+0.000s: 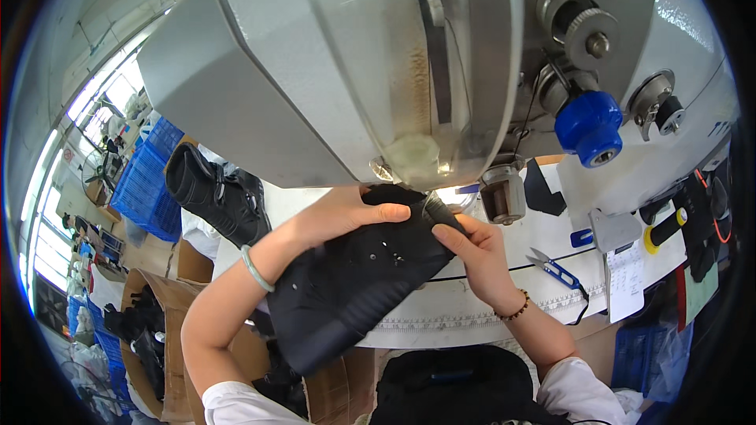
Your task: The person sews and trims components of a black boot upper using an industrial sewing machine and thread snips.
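"Sewing machine (331, 63) ahead; where is the black boot piece (346, 283)?"
"On the machine's near side, its far edge under the head."
"And the hands?"
"The left hand (335, 219) grips that edge, thumb on top, most fingers hidden. The right hand (482, 258) pinches the right corner, thumb in front."
"Nearby?"
"A black boot (216, 197) sits left of the machine; blue snips (557, 270) lie on its near side."
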`<action>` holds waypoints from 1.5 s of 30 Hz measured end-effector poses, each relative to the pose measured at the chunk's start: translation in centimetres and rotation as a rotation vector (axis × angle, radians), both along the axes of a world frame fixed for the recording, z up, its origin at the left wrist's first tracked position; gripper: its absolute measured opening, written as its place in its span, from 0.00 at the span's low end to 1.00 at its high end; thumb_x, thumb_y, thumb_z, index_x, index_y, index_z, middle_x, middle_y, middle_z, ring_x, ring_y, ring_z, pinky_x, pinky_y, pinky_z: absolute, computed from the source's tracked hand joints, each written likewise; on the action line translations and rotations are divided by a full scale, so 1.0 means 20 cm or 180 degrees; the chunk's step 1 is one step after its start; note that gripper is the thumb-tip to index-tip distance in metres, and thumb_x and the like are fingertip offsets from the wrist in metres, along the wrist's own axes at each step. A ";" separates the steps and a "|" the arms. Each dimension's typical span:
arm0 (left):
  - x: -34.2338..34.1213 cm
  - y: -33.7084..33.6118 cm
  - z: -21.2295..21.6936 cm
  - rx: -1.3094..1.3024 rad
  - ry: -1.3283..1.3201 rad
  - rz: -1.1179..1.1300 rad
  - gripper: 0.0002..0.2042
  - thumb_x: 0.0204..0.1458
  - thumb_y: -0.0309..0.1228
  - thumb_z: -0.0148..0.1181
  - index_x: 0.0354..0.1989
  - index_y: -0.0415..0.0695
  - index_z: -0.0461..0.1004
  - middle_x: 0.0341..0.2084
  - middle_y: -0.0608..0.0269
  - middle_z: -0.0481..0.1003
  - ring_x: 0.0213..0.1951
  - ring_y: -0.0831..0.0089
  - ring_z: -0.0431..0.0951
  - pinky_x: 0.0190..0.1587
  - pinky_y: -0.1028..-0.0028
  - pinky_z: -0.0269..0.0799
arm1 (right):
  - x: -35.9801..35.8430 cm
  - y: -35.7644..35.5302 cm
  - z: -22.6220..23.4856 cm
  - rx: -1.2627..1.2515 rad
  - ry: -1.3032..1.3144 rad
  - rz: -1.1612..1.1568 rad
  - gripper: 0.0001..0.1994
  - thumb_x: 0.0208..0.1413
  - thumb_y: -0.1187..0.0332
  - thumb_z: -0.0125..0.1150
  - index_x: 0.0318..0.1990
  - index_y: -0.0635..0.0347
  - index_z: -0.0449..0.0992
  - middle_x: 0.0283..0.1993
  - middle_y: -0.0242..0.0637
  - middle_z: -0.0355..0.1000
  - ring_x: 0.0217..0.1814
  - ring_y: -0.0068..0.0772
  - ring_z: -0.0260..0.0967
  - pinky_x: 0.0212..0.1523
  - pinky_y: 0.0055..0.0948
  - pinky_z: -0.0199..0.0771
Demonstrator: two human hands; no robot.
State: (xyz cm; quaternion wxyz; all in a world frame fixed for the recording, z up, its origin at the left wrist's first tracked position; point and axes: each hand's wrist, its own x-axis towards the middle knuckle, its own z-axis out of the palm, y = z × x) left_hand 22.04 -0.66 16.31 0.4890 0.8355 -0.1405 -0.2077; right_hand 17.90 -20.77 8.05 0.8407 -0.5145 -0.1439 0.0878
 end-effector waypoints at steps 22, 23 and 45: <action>-0.06 -0.05 -0.01 -0.1286 0.1344 0.0575 0.17 0.49 0.35 0.61 0.43 0.36 0.71 0.36 0.60 0.75 0.36 0.76 0.76 0.41 0.77 0.72 | 0.01 -0.11 0.09 -0.0233 0.0058 0.0472 0.14 0.55 0.64 0.56 0.39 0.68 0.75 0.34 0.27 0.72 0.36 0.09 0.63 0.37 0.13 0.62; -0.09 -0.06 0.00 -0.1385 0.1439 0.0761 0.18 0.49 0.35 0.61 0.42 0.35 0.71 0.35 0.60 0.75 0.35 0.76 0.76 0.41 0.77 0.72 | 0.01 -0.11 0.12 -0.0316 0.0119 0.0320 0.13 0.55 0.64 0.56 0.38 0.68 0.75 0.34 0.27 0.72 0.35 0.09 0.63 0.37 0.13 0.63; -0.13 -0.10 -0.19 -0.1322 0.0084 0.1076 0.18 0.49 0.33 0.60 0.45 0.34 0.68 0.37 0.60 0.73 0.37 0.78 0.73 0.42 0.78 0.69 | 0.19 -0.29 -0.08 0.0243 -0.0069 0.1201 0.12 0.50 0.73 0.54 0.42 0.67 0.75 0.35 0.33 0.74 0.38 0.18 0.69 0.43 0.17 0.66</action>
